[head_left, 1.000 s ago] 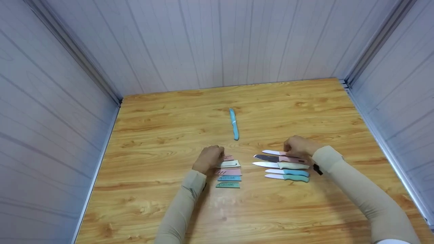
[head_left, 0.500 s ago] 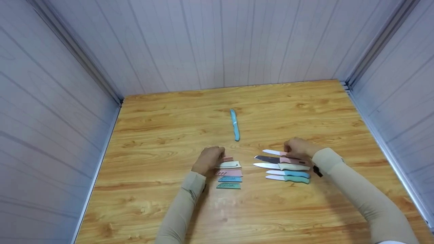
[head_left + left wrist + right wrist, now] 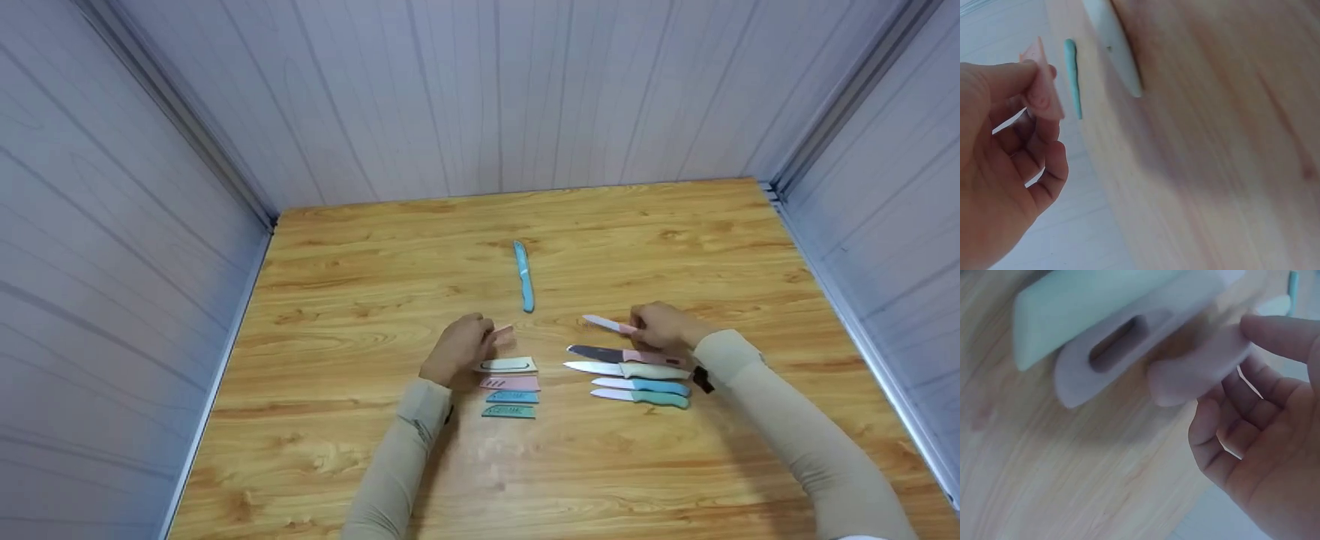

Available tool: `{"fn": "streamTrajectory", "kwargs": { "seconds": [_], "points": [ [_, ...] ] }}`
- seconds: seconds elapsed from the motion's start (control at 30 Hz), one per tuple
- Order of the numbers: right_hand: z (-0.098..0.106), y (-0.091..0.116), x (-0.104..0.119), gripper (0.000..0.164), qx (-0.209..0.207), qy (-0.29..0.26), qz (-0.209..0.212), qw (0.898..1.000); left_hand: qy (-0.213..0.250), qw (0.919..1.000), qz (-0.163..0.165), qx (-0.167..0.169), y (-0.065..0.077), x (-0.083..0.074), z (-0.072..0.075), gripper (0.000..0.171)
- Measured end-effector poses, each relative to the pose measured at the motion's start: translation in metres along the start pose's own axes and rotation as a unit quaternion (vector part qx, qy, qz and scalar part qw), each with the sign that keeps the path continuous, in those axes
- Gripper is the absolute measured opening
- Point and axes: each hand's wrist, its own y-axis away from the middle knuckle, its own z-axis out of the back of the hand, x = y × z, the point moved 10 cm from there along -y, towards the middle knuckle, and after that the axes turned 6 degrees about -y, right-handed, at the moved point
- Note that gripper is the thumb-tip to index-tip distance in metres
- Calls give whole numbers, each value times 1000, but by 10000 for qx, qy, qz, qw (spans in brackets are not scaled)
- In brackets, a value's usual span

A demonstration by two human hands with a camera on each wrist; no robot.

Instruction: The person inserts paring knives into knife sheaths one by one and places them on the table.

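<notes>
My left hand [image 3: 459, 346] pinches a pink knife sheath [image 3: 1044, 93] between thumb and fingers, held above the table in the left wrist view. My right hand [image 3: 664, 327] grips the pink handle [image 3: 1199, 374] of a small white-bladed knife [image 3: 602, 322], its tip pointing left toward the sheath. Below the left hand lie a white sheath [image 3: 510, 364], a pink slotted sheath [image 3: 514, 383], a blue sheath [image 3: 514, 397] and a green sheath [image 3: 510, 411]. Nearest the right hand is a dark-bladed knife with a pink handle [image 3: 652, 358].
Below the dark-bladed knife lie a cream-handled knife [image 3: 652, 371], a blue-handled knife [image 3: 660, 387] and a green-handled knife [image 3: 660, 399], blades to the left. Farther back, a blue sheathed knife [image 3: 524, 277] lies alone on the wooden table [image 3: 360, 262]. Panelled walls [image 3: 465, 97] enclose the back and sides.
The pink sheath and the small pink knife have come away from their rows, lifted and shifted slightly toward the back. The other sheaths and knives keep their places.
</notes>
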Motion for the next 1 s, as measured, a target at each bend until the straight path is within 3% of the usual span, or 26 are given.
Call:
{"fn": "streamTrajectory", "kwargs": {
  "seconds": [0.1, 0.2, 0.5, 0.63, 0.77, 1.0],
  "points": [
    [7, -1, 3, 17, -284, -92, 96, 9995, 5, 9997, 232, 15, 9, -15, 24, 20],
    [15, -1, 7, 15, -522, -214, 158, 9983, 231, 9989, 386, 104, 8, -15, 28, 23],
    [19, 3, 24, 16, -601, -916, 109, 9939, 802, 9953, 501, 228, 3, -15, 28, 22],
    [19, 4, 33, 15, -595, -1048, 200, 9925, 1033, 9936, 380, 234, 2, -18, 29, 25],
    [23, 5, 43, 11, -742, -902, 431, 9922, 1086, 9938, 168, 161, 2, -24, 31, 25],
    [27, 6, 61, 22, -883, -634, 640, 9920, 1227, 9917, 302, 236, 0, -31, 31, 22]
  ]
}}
